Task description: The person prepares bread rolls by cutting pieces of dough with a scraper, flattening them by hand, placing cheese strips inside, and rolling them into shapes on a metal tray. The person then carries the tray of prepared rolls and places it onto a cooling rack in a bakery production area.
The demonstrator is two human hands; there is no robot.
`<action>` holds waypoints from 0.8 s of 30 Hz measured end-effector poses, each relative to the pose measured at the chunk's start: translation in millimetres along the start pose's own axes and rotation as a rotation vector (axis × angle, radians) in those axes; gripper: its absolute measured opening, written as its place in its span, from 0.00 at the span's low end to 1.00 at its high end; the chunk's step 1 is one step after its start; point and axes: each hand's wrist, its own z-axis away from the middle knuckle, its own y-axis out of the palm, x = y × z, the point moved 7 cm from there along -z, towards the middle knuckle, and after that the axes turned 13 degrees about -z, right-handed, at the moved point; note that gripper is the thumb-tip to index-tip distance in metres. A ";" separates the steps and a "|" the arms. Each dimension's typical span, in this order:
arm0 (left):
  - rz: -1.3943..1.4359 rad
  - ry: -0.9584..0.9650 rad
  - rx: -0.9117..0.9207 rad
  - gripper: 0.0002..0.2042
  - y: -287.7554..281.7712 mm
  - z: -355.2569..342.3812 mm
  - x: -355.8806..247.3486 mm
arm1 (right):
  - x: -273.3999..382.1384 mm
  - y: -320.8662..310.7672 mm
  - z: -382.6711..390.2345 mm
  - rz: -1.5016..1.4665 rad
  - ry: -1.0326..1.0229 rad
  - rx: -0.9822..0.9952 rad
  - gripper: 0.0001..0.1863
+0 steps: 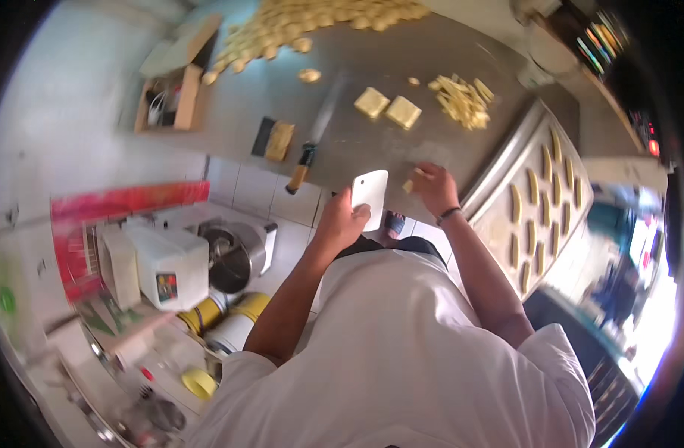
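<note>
Metal surface, tiled floor below. L hand grips a white scraper near the surface's front edge; R hand has fingers pinched on a small pale piece, approx. level w/ it. Beyond: 2 yellow square blocks, side by side, & a strip pile to their R. Far R, tray w/ curved strips. Knife L, handle past the edge.

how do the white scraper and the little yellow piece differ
The scraper is broad and white; the yellow piece is much smaller and pale yellow. The left hand holds the scraper, the right hand the yellow piece. Both are hand-held.
</note>
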 end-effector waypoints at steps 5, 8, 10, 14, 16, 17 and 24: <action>-0.334 0.068 0.083 0.17 17.0 -36.2 -18.7 | 19.9 -6.6 22.2 -0.023 -0.091 -0.085 0.16; -0.472 0.107 0.132 0.14 31.7 -53.4 -28.4 | 24.6 -14.2 33.6 0.015 -0.132 -0.117 0.15; -0.537 0.177 0.150 0.12 40.1 -59.3 -40.2 | 22.8 -14.2 38.7 0.000 -0.110 -0.136 0.14; -0.608 0.302 0.116 0.10 46.8 -61.1 -62.3 | 28.2 -5.2 39.4 -0.003 -0.188 -0.131 0.14; -0.644 0.346 0.100 0.10 49.8 -61.4 -69.8 | 29.4 -2.8 38.2 0.016 -0.167 -0.131 0.14; -0.665 0.341 0.113 0.11 51.9 -60.5 -71.0 | 29.5 -2.4 38.5 0.023 -0.174 -0.153 0.14; -0.632 0.378 0.129 0.11 58.8 -57.4 -63.0 | 26.8 -3.4 32.0 0.034 -0.121 -0.157 0.12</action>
